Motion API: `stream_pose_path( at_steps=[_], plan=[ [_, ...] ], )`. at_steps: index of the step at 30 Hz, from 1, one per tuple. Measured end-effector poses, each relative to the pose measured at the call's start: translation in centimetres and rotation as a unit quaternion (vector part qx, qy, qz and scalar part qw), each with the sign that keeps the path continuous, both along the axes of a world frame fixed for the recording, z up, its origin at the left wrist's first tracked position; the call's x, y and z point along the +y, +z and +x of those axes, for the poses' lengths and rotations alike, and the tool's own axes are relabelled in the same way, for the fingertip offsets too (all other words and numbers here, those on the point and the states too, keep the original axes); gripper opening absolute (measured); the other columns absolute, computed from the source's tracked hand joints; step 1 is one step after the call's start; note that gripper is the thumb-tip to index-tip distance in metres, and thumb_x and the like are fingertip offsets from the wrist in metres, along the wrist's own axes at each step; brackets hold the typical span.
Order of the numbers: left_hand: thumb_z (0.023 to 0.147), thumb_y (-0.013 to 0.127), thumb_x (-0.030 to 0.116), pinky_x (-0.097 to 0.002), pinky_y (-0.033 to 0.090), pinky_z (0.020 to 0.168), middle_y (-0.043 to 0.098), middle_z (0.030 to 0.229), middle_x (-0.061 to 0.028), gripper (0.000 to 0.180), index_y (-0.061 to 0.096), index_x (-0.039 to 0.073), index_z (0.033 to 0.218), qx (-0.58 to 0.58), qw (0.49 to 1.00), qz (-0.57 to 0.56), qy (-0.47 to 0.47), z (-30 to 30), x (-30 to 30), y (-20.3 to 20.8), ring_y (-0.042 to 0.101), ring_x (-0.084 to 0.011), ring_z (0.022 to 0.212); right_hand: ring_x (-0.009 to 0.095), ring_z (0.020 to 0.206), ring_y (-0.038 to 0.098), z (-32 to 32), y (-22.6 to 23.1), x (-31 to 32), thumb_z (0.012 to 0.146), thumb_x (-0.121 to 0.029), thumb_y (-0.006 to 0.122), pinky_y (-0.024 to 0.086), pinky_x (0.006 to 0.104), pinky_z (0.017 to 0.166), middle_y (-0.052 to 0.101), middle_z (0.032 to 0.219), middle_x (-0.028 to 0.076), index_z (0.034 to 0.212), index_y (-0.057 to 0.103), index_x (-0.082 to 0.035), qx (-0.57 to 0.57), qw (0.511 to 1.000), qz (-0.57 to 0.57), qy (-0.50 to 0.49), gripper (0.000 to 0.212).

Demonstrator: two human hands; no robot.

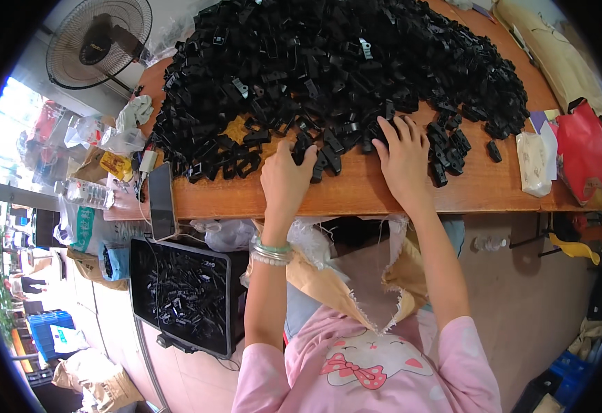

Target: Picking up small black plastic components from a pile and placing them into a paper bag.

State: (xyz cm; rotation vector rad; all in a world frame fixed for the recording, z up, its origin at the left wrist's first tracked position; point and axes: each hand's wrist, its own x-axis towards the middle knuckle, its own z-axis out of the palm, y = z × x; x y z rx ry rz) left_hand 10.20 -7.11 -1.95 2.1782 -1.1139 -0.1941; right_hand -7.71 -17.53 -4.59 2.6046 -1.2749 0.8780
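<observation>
A big heap of small black plastic parts [328, 62] covers the back of the wooden table. At its near edge, my left hand [286, 180] is curled, with thumb and forefinger about a black plastic part [303, 143]. More loose pieces lie just right of that thumb. My right hand [404, 155] bends over the front of the heap, its thumb and forefinger on another black part [377, 129]. The fingers partly hide both held pieces. A few pale silvery pieces [365, 48] show among the black ones.
The table's front edge [239, 199] carries a phone [162, 199] at left. A black bin [184, 296] of small parts stands below it. A fan [98, 45] is far left. Right are a tissue pack [534, 165] and a red bag [587, 151]. Torn brown sacking [335, 292] hangs before my lap.
</observation>
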Motion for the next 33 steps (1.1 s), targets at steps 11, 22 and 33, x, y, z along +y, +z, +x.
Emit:
stream_pose_path(
  at_steps=[11,22,33],
  plan=[
    [0.086,0.066,0.022,-0.0224,0.034,0.046,0.053,0.059,0.0001,0.03,0.059,-0.005,0.098,0.063,0.986,-0.154,0.017,-0.9,1.5,0.8,0.042,-0.0043,0.049,0.028,0.101,0.05,-1.0,3.3,2.5,0.076,-0.017,0.073,0.037,0.0473,0.086,0.053,0.105,0.008,0.11,0.063,-0.014,-0.147,0.985,-0.028,0.088,0.035],
    [0.089,0.062,0.014,-0.0187,0.036,0.04,0.061,0.071,-0.0103,0.035,0.051,-0.009,0.112,0.459,0.875,-0.139,-0.064,-6.5,6.0,0.7,0.049,-0.0071,0.045,0.03,0.077,0.057,-2.8,1.4,8.0,0.079,0.0,0.062,0.046,0.0387,0.067,0.058,0.089,0.012,0.115,0.058,-0.004,-0.136,0.961,0.205,0.123,0.037],
    [0.09,0.057,0.011,-0.0192,0.039,0.039,0.063,0.075,-0.015,0.033,0.05,-0.012,0.114,0.488,0.859,-0.138,-0.066,-6.3,6.9,-1.3,0.051,-0.0078,0.046,0.026,0.085,0.052,-2.4,1.7,4.8,0.072,0.002,0.065,0.043,0.0365,0.071,0.053,0.106,0.007,0.102,0.06,-0.004,-0.101,0.974,0.081,0.185,0.031]
  ],
)
